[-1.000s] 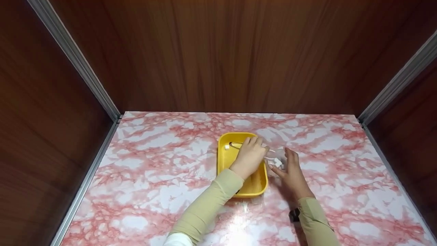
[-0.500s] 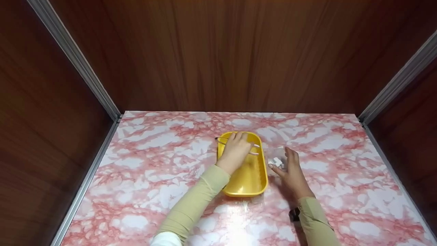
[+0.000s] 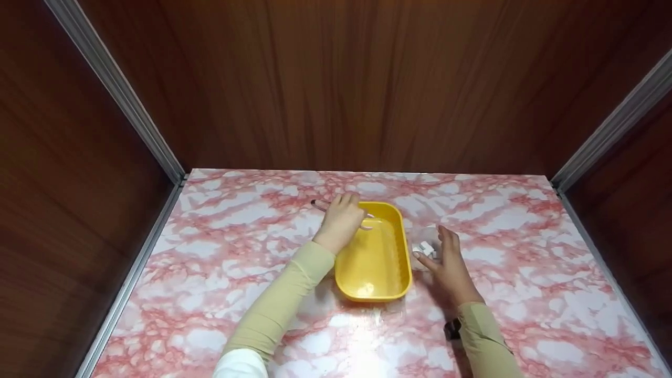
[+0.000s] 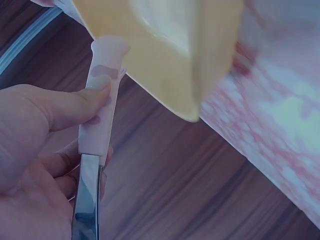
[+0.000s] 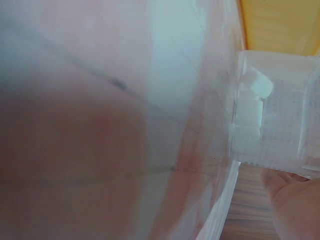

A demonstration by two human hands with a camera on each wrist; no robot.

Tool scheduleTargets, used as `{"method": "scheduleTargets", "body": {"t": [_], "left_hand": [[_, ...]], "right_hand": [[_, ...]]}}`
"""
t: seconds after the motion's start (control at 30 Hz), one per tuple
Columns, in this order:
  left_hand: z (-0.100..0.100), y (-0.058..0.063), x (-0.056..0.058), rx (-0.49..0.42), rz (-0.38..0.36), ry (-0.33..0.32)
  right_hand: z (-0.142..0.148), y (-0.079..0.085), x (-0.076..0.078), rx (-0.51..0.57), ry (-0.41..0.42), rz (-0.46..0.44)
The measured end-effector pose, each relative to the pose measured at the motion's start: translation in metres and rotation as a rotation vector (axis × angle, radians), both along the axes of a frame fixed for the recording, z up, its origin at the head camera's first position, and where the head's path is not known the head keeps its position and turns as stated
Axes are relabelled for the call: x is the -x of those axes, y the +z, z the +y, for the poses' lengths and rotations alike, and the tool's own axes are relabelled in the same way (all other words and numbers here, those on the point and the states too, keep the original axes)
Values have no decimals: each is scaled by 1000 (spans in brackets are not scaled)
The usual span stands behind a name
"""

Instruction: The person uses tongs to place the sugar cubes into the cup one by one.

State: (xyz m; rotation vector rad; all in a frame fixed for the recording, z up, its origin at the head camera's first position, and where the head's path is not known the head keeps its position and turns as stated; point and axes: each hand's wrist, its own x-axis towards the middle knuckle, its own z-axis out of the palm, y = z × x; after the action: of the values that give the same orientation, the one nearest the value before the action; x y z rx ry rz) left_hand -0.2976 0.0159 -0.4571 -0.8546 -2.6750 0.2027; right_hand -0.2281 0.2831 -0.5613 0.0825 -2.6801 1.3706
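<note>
My left hand (image 3: 342, 220) grips a pair of tongs (image 4: 102, 105) over the far left corner of a yellow tray (image 3: 375, 265). The tongs have pale pink sleeves and a bright metal bend; my thumb presses on one sleeve. Their tips point right, over the tray, apart from each other in the head view. To the tray's right stands a clear plastic cup (image 5: 285, 110) with white cubes (image 3: 424, 249) at its bottom. Thumb and fingers of my right hand (image 3: 449, 265) are around the cup. My left hand hides part of the tray's far left corner.
The table (image 3: 236, 252) has a red and white marbled top. Brown wood-grain panels (image 3: 336, 89) enclose it at the back and both sides, with metal strips (image 3: 123, 100) at the corners. A small dark object (image 3: 452, 329) is beside my right wrist.
My left hand has moved left with the tongs, from the tray's right rim to its far left corner. A white cube seen in that corner earlier is out of sight. My right hand stays put.
</note>
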Motion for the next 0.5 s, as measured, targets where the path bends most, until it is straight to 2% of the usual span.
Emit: {"method": "scheduleTargets", "body": {"t": [0.17,0.33,0.5], "left_hand": [[-10,-1,7,13,-15,10],[-14,-6,13,41,0,21],[-13,-11,16,88,-16,52]], "right_hand": [[1,0,1,-57,-3,51],[1,1,1,-36,-9,20],[0,2,0,-1,-4,-11]]}}
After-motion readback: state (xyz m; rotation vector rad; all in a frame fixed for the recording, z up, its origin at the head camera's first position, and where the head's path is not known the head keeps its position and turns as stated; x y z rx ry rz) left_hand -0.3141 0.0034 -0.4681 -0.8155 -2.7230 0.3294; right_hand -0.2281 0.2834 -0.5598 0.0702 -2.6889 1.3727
